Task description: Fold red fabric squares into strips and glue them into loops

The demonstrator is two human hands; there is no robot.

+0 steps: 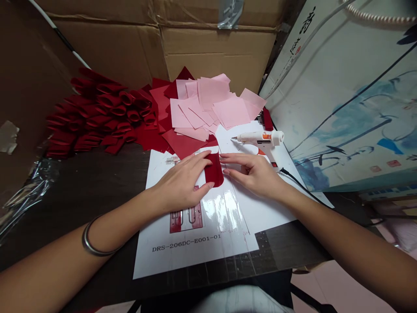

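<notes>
A dark red fabric piece [214,170] with a rounded lower end lies on a white printed template sheet [192,248] under clear plastic. My left hand [182,182] grips this piece from the left, fingers over its top and thumb near its lower edge. My right hand [250,174] rests flat with its fingers apart, fingertips close to the piece's right edge. Just beyond that hand, a white hot glue gun [260,139] lies on its side, its nozzle pointing left. Pale pink paper squares [208,104] are piled further back.
Several rolled red fabric pieces [104,114] lie heaped at the back left beside flat red sheets [182,144]. Cardboard [163,43] stands behind the table, a blue-and-white painted board [342,108] stands at right, and the glue gun's black cord [302,184] runs right.
</notes>
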